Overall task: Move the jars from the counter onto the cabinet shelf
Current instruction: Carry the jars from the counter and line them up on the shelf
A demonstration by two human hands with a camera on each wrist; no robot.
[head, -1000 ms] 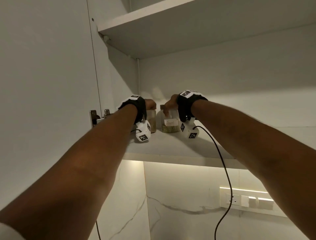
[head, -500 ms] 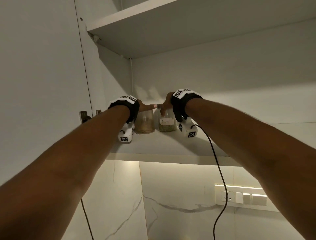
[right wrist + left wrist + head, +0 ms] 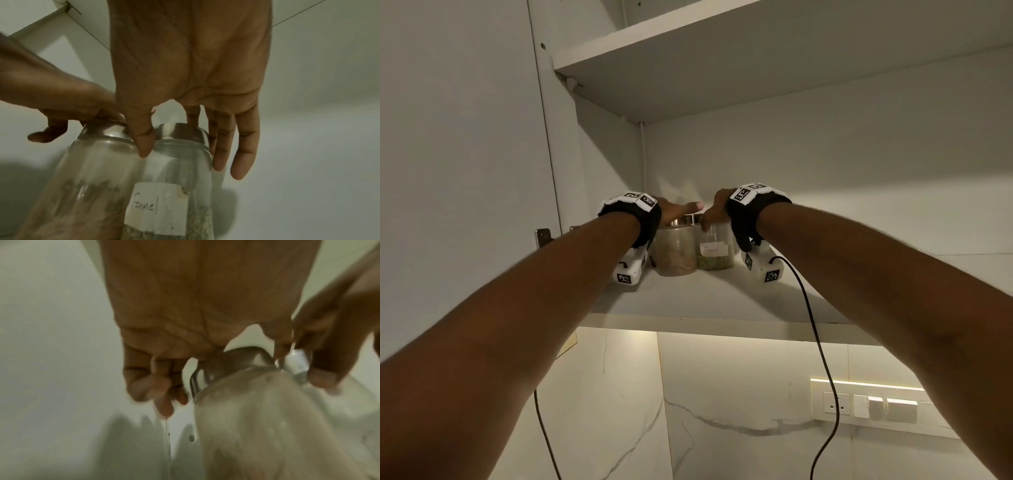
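Observation:
Two glass jars with metal lids stand side by side, touching, on the lower cabinet shelf. The left jar holds tan contents. My left hand rests on its lid, fingers loosely curled beside the rim. The right jar carries a paper label reading "Fennel" and holds greenish seeds. Above it, my right hand reaches down, thumb and fingers pinching its lid from both sides.
An upper shelf hangs close above. The cabinet's side panel is just left of the jars, with the open door and its hinge. A black cable trails from the right wrist. A switch panel is on the marble wall below.
The left hand has loosened from the left jar's side and now lies on its lid. That jar now stands against the fennel jar. The right hand stays on its lid.

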